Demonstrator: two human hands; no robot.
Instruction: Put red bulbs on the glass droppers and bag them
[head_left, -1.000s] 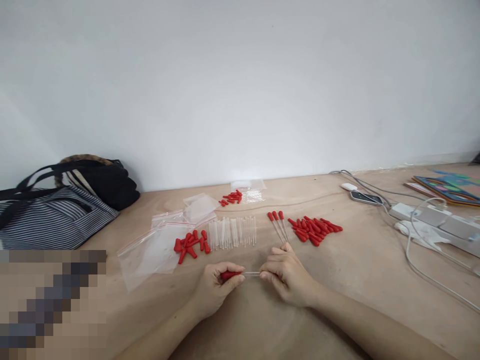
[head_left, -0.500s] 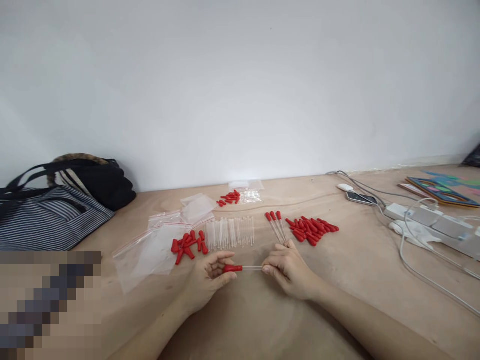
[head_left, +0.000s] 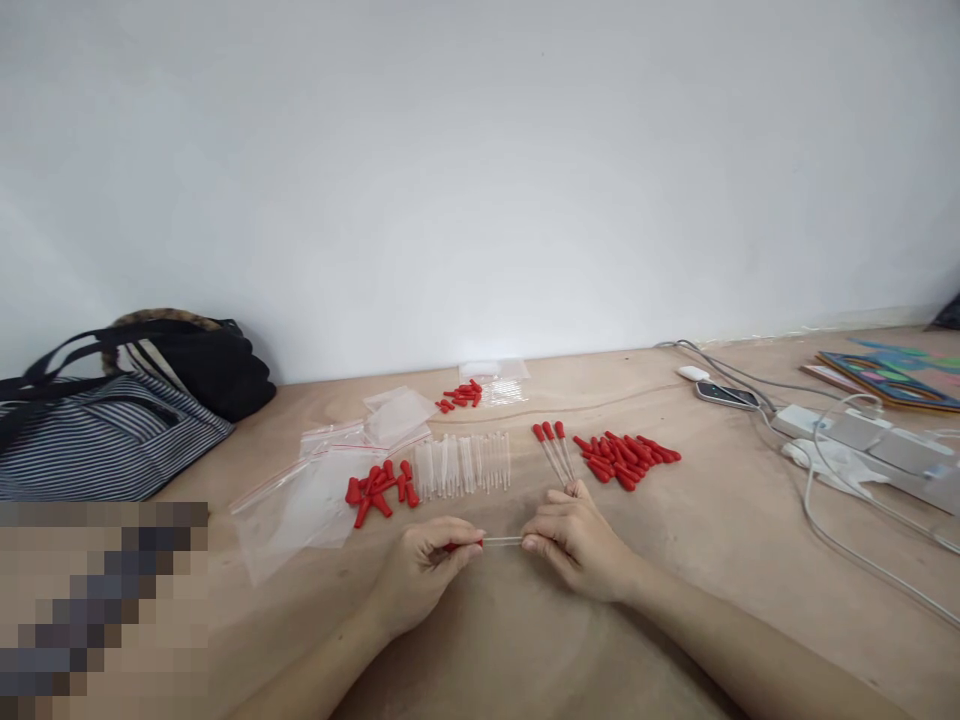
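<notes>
Between my hands lies a glass dropper tube (head_left: pixel 502 541), held level. My left hand (head_left: pixel 431 565) is closed around the red rubber bulb (head_left: pixel 452 547) on the tube's left end, covering most of it. My right hand (head_left: pixel 576 540) pinches the tube near its right end; the tip is hidden in the fingers. Just beyond my right hand, three droppers with red bulbs (head_left: pixel 548 431) fan out, their lower ends hidden behind it. A row of clear glass tubes (head_left: pixel 461 466) lies ahead, with loose red bulbs (head_left: pixel 379 488) to its left and a pile of red bulbs (head_left: pixel 624 457) to the right.
Clear zip bags (head_left: pixel 307 495) lie at left, a smaller red bulb group (head_left: pixel 460 394) farther back. A striped bag (head_left: pixel 105 435) stands at far left. On the right are a phone-like device (head_left: pixel 726 395), a power strip (head_left: pixel 911 450) with cables, and colourful boards (head_left: pixel 889 380).
The fingers of my left hand have closed over the red bulb, which showed openly between them before. My right hand has stayed nearly in place on the tube.
</notes>
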